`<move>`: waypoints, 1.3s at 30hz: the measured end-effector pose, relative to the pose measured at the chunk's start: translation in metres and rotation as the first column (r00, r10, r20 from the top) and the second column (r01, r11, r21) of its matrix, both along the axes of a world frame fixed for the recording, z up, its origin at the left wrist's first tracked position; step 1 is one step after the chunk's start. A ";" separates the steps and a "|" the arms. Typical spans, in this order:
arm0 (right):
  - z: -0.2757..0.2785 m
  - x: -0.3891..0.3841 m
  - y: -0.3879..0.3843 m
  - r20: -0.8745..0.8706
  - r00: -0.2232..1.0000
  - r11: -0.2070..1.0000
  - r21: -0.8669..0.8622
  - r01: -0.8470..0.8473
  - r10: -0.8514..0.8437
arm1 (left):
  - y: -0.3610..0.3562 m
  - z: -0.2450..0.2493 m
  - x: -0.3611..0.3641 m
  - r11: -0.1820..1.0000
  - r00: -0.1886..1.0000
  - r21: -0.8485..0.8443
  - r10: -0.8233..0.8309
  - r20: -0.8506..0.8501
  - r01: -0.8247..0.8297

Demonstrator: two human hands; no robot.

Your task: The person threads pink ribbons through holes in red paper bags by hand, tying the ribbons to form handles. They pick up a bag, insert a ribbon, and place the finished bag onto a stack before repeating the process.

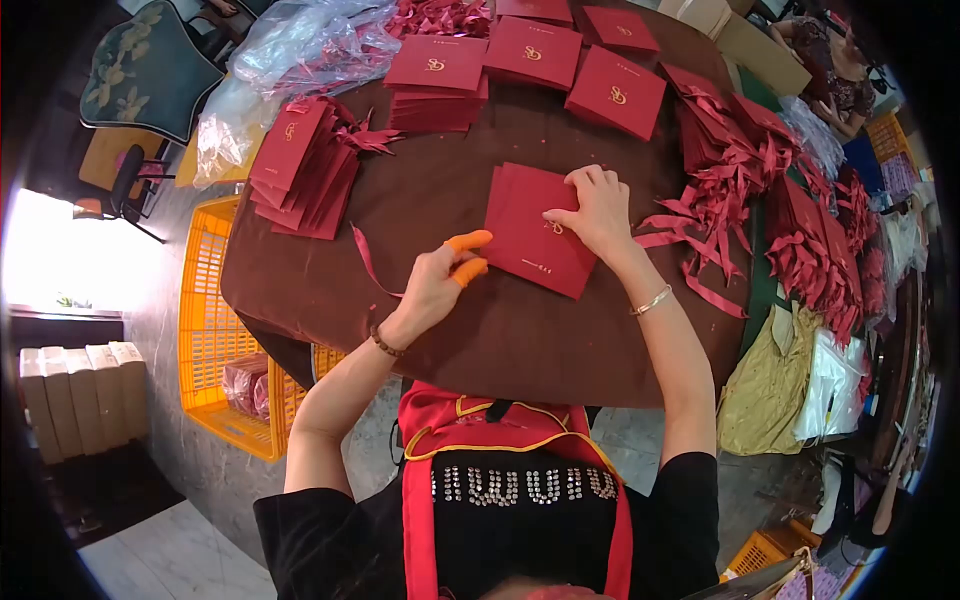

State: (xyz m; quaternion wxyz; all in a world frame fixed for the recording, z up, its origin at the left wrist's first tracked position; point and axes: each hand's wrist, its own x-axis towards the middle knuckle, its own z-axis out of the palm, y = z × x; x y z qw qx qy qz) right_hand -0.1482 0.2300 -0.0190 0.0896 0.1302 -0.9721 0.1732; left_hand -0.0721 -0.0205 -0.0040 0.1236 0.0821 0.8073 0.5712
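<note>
A small stack of flat red paper bags (pixel 530 240) with gold print lies before me on the brown-covered table. My right hand (pixel 597 212) is closed at the stack's upper right edge, thumb on the printed face and fingers bent at the edge. Just off the left side of the stack, my left hand (pixel 442 278) is open. Orange finger cots (pixel 468 256) cover its thumb and index finger, which point apart at the bags. Close to the left wrist lies a dark red ribbon (pixel 365 258). What the right fingertips touch underneath is hidden.
Piles of red bags (pixel 305 175) with ribbons stand at the left, and more flat stacks (pixel 435 75) line the far side. Ribboned bags (pixel 720 150) crowd the right. A yellow plastic crate (pixel 207 320) stands on the floor at the left, beyond the table edge.
</note>
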 end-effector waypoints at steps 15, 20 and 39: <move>-0.007 0.148 0.027 0.601 0.641 0.741 -0.668 0.074 0.477 | 0.027 0.007 0.053 0.964 0.929 0.204 -0.224 0.295 0.168; -0.010 0.188 0.004 0.223 0.954 0.934 -0.336 -0.117 0.199 | 0.027 -0.020 0.082 0.936 0.947 -0.160 -0.320 -0.017 0.313; -0.017 0.180 0.004 0.731 0.604 0.717 -0.603 0.351 0.319 | 0.038 -0.039 0.098 0.885 0.865 -0.420 -0.361 -0.347 0.201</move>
